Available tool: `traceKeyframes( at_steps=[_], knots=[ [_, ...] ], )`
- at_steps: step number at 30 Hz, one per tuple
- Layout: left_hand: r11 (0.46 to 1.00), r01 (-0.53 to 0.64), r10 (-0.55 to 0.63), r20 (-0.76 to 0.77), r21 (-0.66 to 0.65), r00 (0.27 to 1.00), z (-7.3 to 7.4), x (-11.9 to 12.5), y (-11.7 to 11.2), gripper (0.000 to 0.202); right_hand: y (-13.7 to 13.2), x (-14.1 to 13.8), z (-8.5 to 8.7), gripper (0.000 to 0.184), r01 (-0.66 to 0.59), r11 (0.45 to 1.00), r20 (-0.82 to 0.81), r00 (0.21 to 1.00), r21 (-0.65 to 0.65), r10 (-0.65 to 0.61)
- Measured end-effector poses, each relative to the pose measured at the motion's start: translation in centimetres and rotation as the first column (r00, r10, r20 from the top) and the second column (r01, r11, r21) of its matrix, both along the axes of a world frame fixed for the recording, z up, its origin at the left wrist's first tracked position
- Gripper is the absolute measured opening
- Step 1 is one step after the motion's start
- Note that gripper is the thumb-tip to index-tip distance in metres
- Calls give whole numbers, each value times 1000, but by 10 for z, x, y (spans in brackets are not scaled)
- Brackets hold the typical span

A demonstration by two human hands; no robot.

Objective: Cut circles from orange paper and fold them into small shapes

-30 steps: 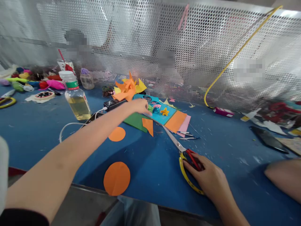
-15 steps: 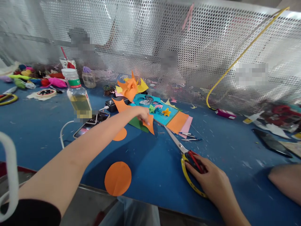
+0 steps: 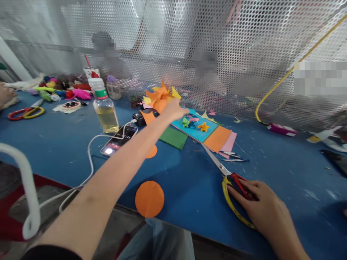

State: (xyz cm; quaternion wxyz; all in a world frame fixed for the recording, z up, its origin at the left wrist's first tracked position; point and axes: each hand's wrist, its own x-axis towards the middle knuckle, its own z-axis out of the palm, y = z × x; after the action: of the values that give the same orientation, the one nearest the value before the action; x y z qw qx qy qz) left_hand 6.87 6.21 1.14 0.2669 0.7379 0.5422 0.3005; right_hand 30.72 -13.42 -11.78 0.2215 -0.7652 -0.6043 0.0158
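Note:
My right hand [image 3: 267,207] is closed round the red and yellow handles of a pair of scissors [image 3: 222,168], its blades together and pointing at the paper stack. My left hand [image 3: 176,109] reaches across to the heap of orange and yellow paper scraps [image 3: 160,98]; blur and angle hide whether it holds anything. An orange scrap [image 3: 148,117] shows beside my left forearm. Near the table's front edge lies an orange paper circle [image 3: 149,199], and a smaller orange circle [image 3: 151,151] is partly under my forearm. Green paper [image 3: 174,138] lies below my left hand.
Small folded paper figures, one an orange star shape [image 3: 203,126], rest on blue paper [image 3: 207,135]. A bottle [image 3: 107,113], a phone [image 3: 123,136] and its white cable [image 3: 90,159] are at left. Other scissors [image 3: 27,112] lie farther left. Perforated metal [image 3: 168,47] backs the table.
My left hand has moved away from me to the scrap heap; the orange scrap it held over the green paper is gone from there. The view has shifted left. My right hand keeps the scissors.

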Motion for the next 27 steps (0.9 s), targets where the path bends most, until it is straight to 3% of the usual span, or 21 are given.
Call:
traceKeyframes(
  at_steps=[4,7,10,13,16,19,21,23,27],
  knots=[
    [980,199,-195,-139,17,971,-21,-2,-78,33,-1,0,-4,56,-7,1000,13,1000,3,7],
    [991,131,-120,-246,29,962,-38,-36,-122,33,-1,0,-2,57,32,999,3,999,-38,-32],
    [995,-46,74,-331,92,941,-51,-84,-142,26,0,-1,2,57,38,994,-3,999,-105,-38],
    [964,-220,261,-387,146,885,-55,-127,-150,25,-1,-7,6,58,43,989,-21,999,-144,-46],
    [939,-309,344,-435,150,832,-52,-160,-155,25,-5,-16,9,57,85,988,-22,996,-129,-88],
    [919,-372,386,-473,126,792,-47,-184,-152,30,-6,-19,11,55,101,989,-7,995,-112,-102],
    [912,-395,397,-486,112,778,-44,-197,-145,34,-4,-16,12,53,93,976,-21,995,-196,-99],
    [913,-397,390,-485,94,783,-41,-208,-136,37,-1,-10,12,49,95,957,-39,993,-274,-110],
    [927,-369,357,-463,68,812,-35,-222,-116,41,3,-8,16,46,118,952,-75,987,-283,-145]
  ],
)
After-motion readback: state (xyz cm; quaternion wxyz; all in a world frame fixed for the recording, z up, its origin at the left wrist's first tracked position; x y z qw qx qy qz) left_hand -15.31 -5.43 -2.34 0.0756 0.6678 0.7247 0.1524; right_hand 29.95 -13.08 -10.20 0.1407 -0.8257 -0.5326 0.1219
